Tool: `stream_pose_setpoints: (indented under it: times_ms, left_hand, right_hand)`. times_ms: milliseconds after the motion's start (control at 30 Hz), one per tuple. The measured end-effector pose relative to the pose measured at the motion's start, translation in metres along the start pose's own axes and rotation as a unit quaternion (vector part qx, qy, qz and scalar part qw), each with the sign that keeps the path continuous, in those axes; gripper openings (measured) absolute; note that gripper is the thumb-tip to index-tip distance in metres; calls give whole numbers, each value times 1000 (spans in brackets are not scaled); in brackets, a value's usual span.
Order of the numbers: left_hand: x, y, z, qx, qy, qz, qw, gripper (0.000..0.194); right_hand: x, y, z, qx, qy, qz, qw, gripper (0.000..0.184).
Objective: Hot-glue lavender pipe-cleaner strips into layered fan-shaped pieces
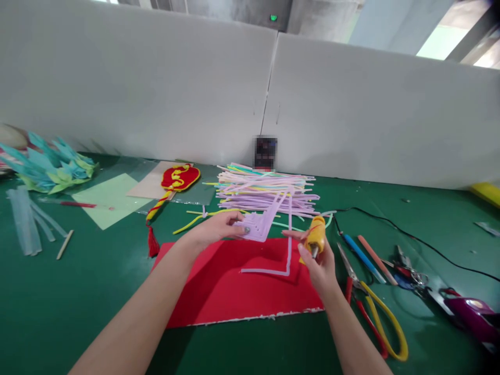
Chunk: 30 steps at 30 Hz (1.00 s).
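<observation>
My left hand is closed on a lilac pipe-cleaner piece, made of several bent strips set side by side in nested angles. It is held above a red board. In my right hand is a yellow hot glue gun, its metal nozzle pointing down towards me. A single lilac pipe cleaner, bent into an L, passes by my right fingertips, with its lower arm over the board. Whether those fingers grip it I cannot tell.
Behind lies a pile of pastel pipe cleaners. Scissors, pliers, glue sticks or pens and a purple-handled tool lie right, near a black cord. Left are a red-yellow fan ornament and green paper.
</observation>
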State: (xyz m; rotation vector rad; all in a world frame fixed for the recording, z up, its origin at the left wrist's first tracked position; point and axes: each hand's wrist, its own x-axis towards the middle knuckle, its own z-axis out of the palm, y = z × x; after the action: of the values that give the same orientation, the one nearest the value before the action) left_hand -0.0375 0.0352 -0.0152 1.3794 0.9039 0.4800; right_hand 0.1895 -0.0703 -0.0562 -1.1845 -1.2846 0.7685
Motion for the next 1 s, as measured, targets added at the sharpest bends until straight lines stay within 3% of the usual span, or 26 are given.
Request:
stream_pose_setpoints:
  times_ms: [133, 267, 400, 633, 1000]
  left_hand:
    - [5, -3, -3, -76, 59, -6, 995, 37]
    - [9, -8, -8, -132, 98, 5, 986, 40]
    - [7, -6, -4, -179, 128, 1, 976, 43]
    - [4, 3, 16, -300, 93, 5, 949, 40]
    - [-1, 9, 34, -240, 70, 4, 968, 36]
  right_hand:
    - [-4, 3, 1, -71, -44, -2, 996, 36]
    - [-4, 6, 1, -242, 6, 21, 970, 30]
    - [-2, 6, 1, -250, 66, 5, 966, 31]
    - [-3, 3, 1, -270, 154, 3, 951, 33]
    - [-2, 3, 4, -297, 152, 12, 943, 39]
